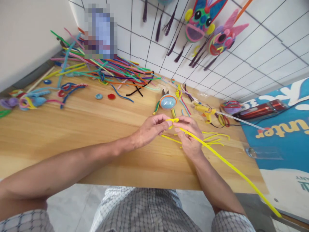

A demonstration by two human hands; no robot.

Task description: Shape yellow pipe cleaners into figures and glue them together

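While both hands meet over the near half of the wooden table [101, 119], one long yellow pipe cleaner [229, 162] is in work between them. Left hand [148, 131]: thumb and fingers pinch its bent end, which doubles back in a small loop at the fingertips. Right hand [191, 138]: grasping the same stem just beside the loop, fingers curled; exact finger contact partly hidden. Long free part passes over the right hand and slants down to the lower right, its tip out past the table's front edge.

Around and behind the right hand, several short yellow pipe cleaners [213, 142] lie loosely on the wood. Just beyond the hands: a glossy blue oval piece [168, 102] with an orange rim, a dark two-pronged tip showing behind it. Right of that, a yellow glue gun [205, 111] on its side, a pale rod running from it toward the right.

Far left side: a dense heap of multicoloured pipe cleaners [120, 71], against the tiled wall. Nearer, two small discs, one blue [98, 96], one red [111, 96], apart. Two fish-faced ornaments [199, 24] hang above; a red metallic flask [263, 109] lies at right.
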